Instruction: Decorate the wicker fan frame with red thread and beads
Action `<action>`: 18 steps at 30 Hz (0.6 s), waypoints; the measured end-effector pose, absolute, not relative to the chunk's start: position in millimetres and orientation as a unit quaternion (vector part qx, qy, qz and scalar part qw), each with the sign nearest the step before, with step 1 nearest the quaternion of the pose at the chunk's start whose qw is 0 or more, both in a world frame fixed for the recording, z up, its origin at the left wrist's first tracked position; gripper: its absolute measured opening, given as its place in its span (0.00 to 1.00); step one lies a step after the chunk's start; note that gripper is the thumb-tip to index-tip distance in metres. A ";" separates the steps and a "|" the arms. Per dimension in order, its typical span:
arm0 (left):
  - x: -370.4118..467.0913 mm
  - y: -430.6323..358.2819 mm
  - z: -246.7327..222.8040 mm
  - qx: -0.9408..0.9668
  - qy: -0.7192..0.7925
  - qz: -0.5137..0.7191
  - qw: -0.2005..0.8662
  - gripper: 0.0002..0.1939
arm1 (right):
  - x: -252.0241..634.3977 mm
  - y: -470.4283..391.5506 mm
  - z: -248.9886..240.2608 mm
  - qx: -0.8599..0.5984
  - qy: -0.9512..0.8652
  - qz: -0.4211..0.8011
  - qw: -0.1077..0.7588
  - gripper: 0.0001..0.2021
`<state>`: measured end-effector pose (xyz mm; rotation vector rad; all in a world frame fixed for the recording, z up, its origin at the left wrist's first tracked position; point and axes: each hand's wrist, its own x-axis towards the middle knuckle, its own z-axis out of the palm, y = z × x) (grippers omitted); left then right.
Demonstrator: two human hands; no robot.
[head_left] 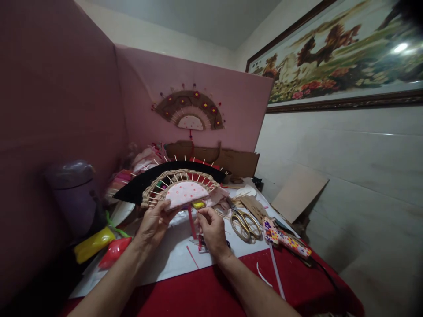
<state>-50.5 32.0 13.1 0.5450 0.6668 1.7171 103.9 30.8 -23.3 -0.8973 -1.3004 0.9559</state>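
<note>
Below the picture with illegible marks, left hand grips fan, right hand pinched together.

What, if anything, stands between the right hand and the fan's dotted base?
Nothing clearly does. A small yellow piece shows between the right hand and dotted base, depth unclear; the red ribbon runs down just left of that hand.

A matt, cloth-like finish is shown by the black fan leaf, dotted cloth by the half-round base, and rough braiding by the cord. Glossy metal is seen on the scissors, shiny plastic on the yellow packet.
</note>
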 end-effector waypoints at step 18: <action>-45.9 17.5 31.0 0.179 0.236 0.707 0.642 0.09 | 111.8 17.5 44.5 -0.352 -0.603 0.474 0.537 0.10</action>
